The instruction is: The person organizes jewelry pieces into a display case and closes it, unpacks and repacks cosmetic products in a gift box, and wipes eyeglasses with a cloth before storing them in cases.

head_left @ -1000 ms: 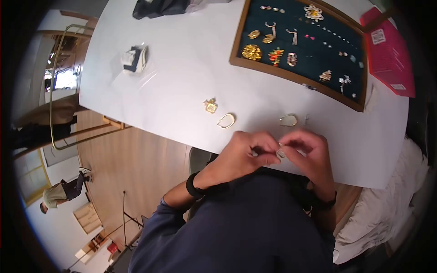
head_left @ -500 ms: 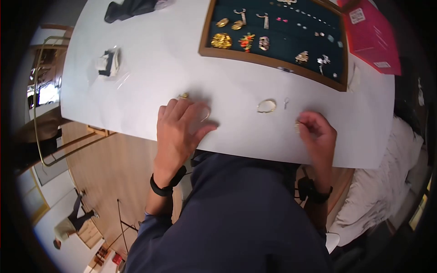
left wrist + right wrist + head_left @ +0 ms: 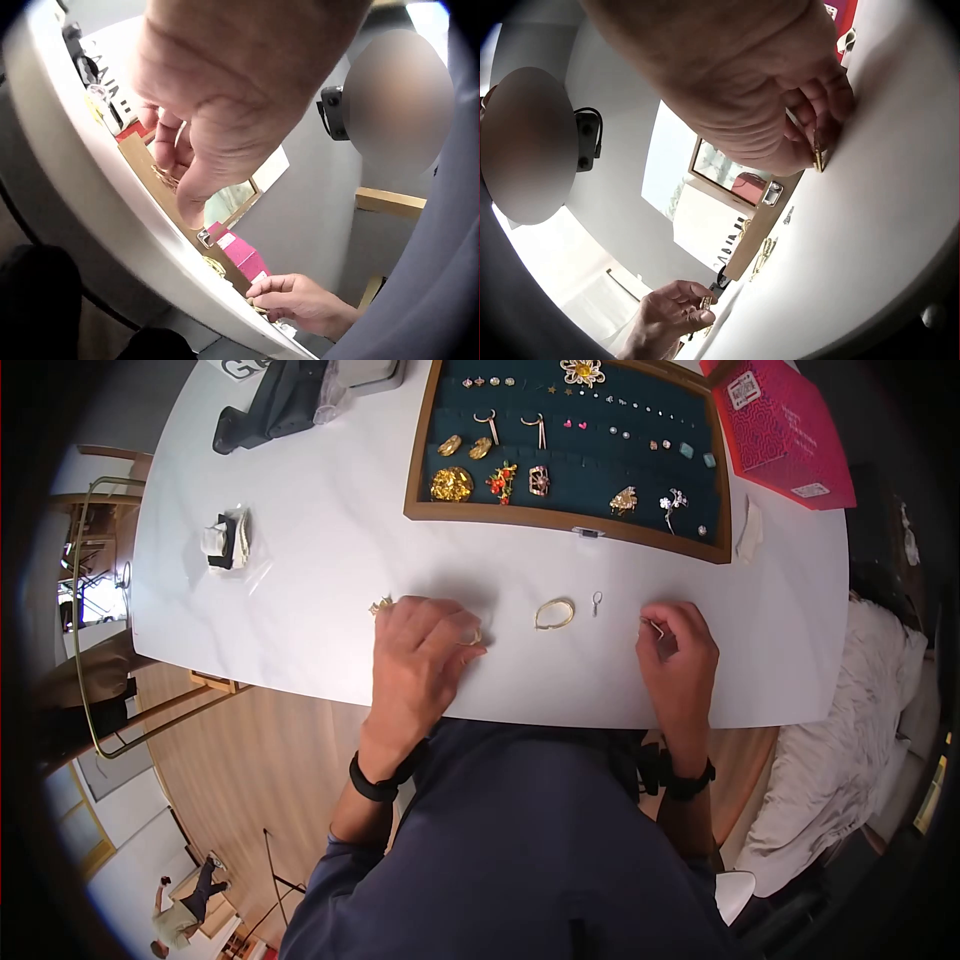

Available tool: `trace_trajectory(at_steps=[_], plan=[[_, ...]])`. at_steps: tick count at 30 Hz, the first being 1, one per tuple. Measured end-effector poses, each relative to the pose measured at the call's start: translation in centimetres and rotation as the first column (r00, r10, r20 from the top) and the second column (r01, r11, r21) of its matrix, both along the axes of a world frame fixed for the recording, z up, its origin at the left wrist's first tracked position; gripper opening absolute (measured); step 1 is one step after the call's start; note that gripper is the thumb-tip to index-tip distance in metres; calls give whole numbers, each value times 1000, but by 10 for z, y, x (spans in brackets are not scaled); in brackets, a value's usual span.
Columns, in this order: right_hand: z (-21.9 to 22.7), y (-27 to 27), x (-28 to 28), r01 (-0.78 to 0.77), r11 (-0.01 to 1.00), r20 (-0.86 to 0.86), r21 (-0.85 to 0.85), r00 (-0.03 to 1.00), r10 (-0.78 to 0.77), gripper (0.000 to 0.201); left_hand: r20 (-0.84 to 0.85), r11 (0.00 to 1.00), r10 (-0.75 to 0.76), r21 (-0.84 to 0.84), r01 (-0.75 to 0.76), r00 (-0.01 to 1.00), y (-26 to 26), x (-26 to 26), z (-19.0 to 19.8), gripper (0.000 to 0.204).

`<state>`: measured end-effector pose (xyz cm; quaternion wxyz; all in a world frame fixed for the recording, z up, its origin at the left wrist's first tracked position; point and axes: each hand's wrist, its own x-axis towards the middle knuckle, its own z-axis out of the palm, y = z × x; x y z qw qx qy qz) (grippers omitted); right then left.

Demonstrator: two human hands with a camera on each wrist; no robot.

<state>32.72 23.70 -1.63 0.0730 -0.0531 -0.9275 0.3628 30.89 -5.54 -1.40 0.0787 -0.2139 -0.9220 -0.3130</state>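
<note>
My left hand [image 3: 415, 655] pinches a gold hoop earring [image 3: 706, 303] between thumb and fingers, close over the white table. Just past its knuckles lies a gold ornamental earring [image 3: 379, 606], partly covered by the hand. On the right, my right hand [image 3: 682, 650] holds a small gold jewelry piece [image 3: 817, 159] at its fingertips, low over the tabletop; the fingers hide most of it. Between the hands lie another gold hoop earring [image 3: 555, 614] and a small silver earring [image 3: 597, 604].
Beyond the hands stands a wooden jewelry case [image 3: 560, 520] with a dark green lining and rows of earrings and brooches. A pink box [image 3: 785, 435] is to its right. A plastic-wrapped bundle [image 3: 228, 542] and a black object [image 3: 275, 410] are at the left.
My hands were together over a small piece, then parted. The left moved left to the hoop earring and now pinches it. The right moved right, keeping the small gold piece.
</note>
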Motion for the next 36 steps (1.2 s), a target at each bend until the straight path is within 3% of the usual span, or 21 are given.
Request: trace_trajectory(at_steps=[6, 8, 15, 17, 24, 33, 36], plan=[[1, -1, 0, 11, 998, -27, 61, 1000, -9, 13, 30, 995, -84, 46, 83, 996, 12, -3, 5, 36], [1, -1, -1, 11, 998, -30, 65, 999, -9, 13, 108, 978, -89, 198, 66, 990, 15, -3, 8, 36], [-2, 1, -1, 3, 997, -37, 80, 999, 0, 15, 67, 981, -75, 183, 61, 995, 15, -5, 1, 34], [-2, 1, -1, -1, 997, -36, 74, 999, 3, 16, 78, 990, -111, 101, 103, 991, 12, -5, 2, 34], [1, 1, 1, 12, 999, -17, 48, 1000, -11, 18, 102, 997, -68, 44, 64, 992, 16, -4, -3, 41], [2, 5, 6, 5, 999, -4, 53, 1000, -4, 21, 90, 989, -80, 131, 67, 993, 16, -5, -3, 35], [5, 5, 6, 9, 999, 10, 51, 1000, -9, 21, 157, 971, -2, 236, -35, 988, 19, -3, -1, 37]])
